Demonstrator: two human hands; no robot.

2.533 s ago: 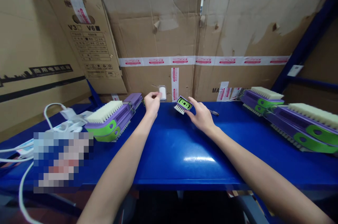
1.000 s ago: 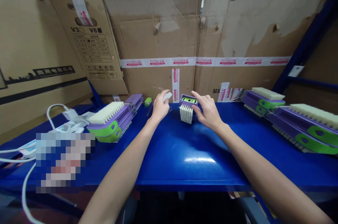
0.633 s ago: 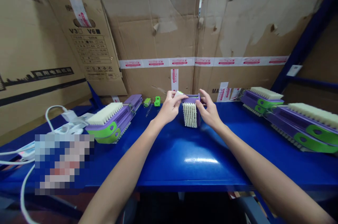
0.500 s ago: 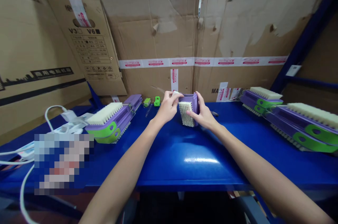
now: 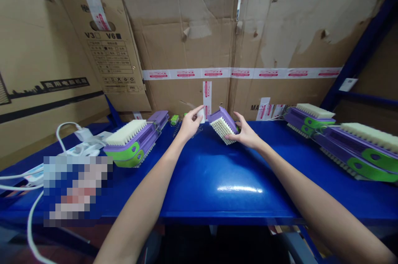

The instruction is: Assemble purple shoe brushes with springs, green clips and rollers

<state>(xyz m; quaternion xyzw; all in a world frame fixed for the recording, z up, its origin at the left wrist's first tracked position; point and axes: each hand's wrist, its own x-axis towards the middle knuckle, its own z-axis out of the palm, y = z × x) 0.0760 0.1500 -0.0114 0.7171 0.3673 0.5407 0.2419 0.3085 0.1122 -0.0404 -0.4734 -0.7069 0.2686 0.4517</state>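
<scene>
A purple block with cream bristles point(image 5: 222, 128) is tilted above the blue table point(image 5: 199, 189), gripped at its right side by my right hand point(image 5: 245, 132). To its left and apart from it, my left hand point(image 5: 190, 125) has thumb and forefinger round a small white piece point(image 5: 202, 115), which shows beyond the fingertips. Just left of that hand lie a small green part point(image 5: 174, 119) and a dark spring point(image 5: 176, 130). Another green part is mostly hidden behind my left hand.
Purple and green brush units stand at the left point(image 5: 130, 144) and right point(image 5: 357, 148). A white power strip point(image 5: 83, 148) with cables lies far left. Cardboard point(image 5: 186, 48) walls the back; a blue post point(image 5: 360, 52) rises at the right.
My left hand has come away from the purple block and moved left with the white piece. The block has tilted over in my right hand. The view has shifted slightly.
</scene>
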